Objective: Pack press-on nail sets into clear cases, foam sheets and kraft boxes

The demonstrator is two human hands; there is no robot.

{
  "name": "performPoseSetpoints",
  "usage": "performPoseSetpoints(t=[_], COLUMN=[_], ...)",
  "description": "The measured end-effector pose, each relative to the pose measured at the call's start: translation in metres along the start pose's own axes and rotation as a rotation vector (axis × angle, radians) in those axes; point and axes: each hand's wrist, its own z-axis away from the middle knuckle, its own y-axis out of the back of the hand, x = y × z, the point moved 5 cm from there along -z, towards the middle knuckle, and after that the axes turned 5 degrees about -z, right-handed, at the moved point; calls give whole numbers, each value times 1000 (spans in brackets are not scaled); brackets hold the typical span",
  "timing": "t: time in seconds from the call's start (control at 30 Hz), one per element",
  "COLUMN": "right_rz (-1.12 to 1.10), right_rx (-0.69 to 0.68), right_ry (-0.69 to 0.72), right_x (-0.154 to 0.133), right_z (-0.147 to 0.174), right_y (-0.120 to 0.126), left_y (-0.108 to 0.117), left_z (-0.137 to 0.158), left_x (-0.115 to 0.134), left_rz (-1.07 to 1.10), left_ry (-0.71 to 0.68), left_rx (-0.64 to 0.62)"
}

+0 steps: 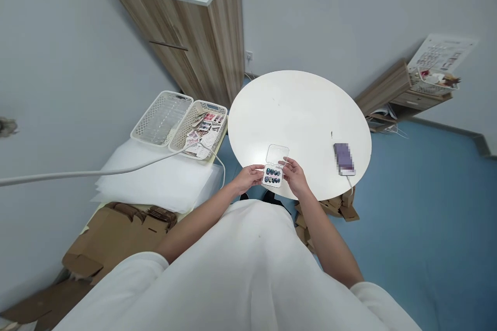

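Me, remote: left hand [248, 179] + right hand [296, 178] both holding open case [272, 184] | at round white desk [295, 114]'s near edge | phone [344, 156] near right edge | floor [438, 207] blue

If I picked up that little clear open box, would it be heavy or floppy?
The box likely feels light, being small and holding little shiny pieces. It's probably stiff: its edges look straight, like plastic. The open lid might flap, since it sticks out behind.
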Motion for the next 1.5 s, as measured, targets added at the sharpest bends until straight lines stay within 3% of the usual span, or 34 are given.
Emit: performPoseSetpoints(t=[0.17,0.33,0.67,0.9,1.33,1.5], right_rz=[34,-96,-197,-300,-294,-265], right_rx=[58,100,166,120,191,188], right_ry=[47,27,15,-109,-109,-78], right_x=[2,10,22,24,10,3], right_z=[14,30,53,62,40,27], right_y=[-12,-19,-22,-24,18,34], left_y=[8,12,8,4,-33,-45], left_z=[6,7,7,-1,-29,-35], left_x=[-5,-11,-8,-5,8,10], left_rz=[49,103,100,137,105,-47], left_ry=[47,72,38,9,9,-23], left_rx=[-46,-32,-42,-46,-42,-36])
